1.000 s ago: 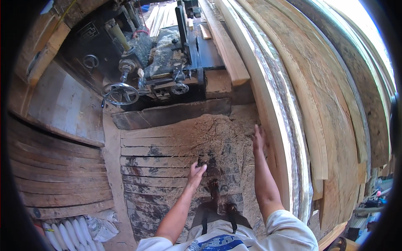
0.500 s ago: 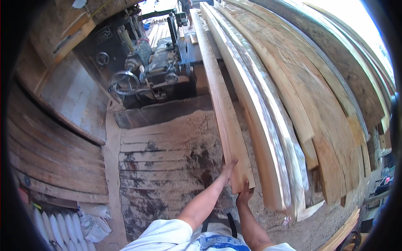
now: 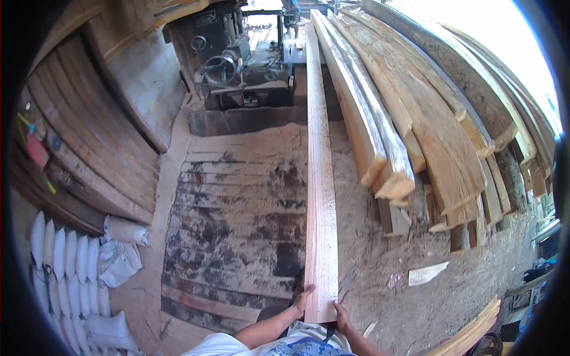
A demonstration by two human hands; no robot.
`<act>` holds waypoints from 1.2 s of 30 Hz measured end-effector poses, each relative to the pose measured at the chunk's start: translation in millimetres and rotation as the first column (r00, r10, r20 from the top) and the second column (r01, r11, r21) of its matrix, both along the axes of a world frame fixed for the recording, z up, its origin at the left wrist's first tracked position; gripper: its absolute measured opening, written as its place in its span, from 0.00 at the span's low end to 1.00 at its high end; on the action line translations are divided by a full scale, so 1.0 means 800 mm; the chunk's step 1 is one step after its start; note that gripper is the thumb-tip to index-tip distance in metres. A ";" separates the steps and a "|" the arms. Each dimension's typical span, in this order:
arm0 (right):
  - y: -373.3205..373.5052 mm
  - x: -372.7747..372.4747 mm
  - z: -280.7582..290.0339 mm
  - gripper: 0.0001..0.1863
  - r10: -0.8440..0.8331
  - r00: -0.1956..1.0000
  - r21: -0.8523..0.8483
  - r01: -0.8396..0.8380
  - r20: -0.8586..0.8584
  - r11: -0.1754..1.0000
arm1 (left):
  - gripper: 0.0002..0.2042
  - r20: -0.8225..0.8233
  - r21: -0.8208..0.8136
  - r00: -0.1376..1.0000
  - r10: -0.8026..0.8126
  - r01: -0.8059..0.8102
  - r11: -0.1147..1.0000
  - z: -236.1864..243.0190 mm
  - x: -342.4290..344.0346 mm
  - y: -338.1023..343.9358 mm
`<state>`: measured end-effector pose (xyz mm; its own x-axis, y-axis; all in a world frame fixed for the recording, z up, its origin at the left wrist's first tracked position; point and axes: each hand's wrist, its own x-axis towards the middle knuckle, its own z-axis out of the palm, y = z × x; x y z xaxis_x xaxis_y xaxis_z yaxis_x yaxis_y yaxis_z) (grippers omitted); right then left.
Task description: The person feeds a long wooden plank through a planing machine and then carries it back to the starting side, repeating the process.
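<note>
1. Your left hand and right hand grip opposite edges of the board stretching ahead.
2. Keep both grips level.
3. Hold it clear of the timber pile right of your hands.

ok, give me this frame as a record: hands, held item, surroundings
left hand: gripping left edge of board, near its close end
right hand: on right edge, same end
held item: one long, pale board, running away from the person
far end support: cannot tell
ahead: dark machine, left of the board
right: stacked timber
lower left: piled white sacks
underfoot: slatted floor, dark patches
</note>
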<state>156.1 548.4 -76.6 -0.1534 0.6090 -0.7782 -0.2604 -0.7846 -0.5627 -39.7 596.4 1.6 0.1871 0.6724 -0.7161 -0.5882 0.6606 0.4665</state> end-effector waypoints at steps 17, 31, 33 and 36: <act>-0.304 -0.042 0.057 0.34 0.086 0.996 0.455 -0.064 -0.028 0.888 | 0.30 0.078 -0.088 0.990 0.117 -0.110 0.990 -0.112 0.082 -0.781; -0.722 0.038 0.022 0.33 0.058 0.979 0.322 0.009 -0.197 0.947 | 0.36 -0.564 -0.087 0.825 0.020 -0.084 0.993 0.029 0.184 -1.162; -0.747 0.050 0.028 0.33 0.115 0.984 0.352 -0.061 -0.137 0.934 | 0.43 -0.364 -0.134 0.931 -0.027 -0.023 0.991 -0.036 0.187 -1.224; -0.760 0.057 0.041 0.34 0.199 0.980 0.389 -0.195 0.030 0.900 | 0.30 -0.339 -0.213 0.926 0.169 -0.250 0.944 -0.078 0.203 -1.275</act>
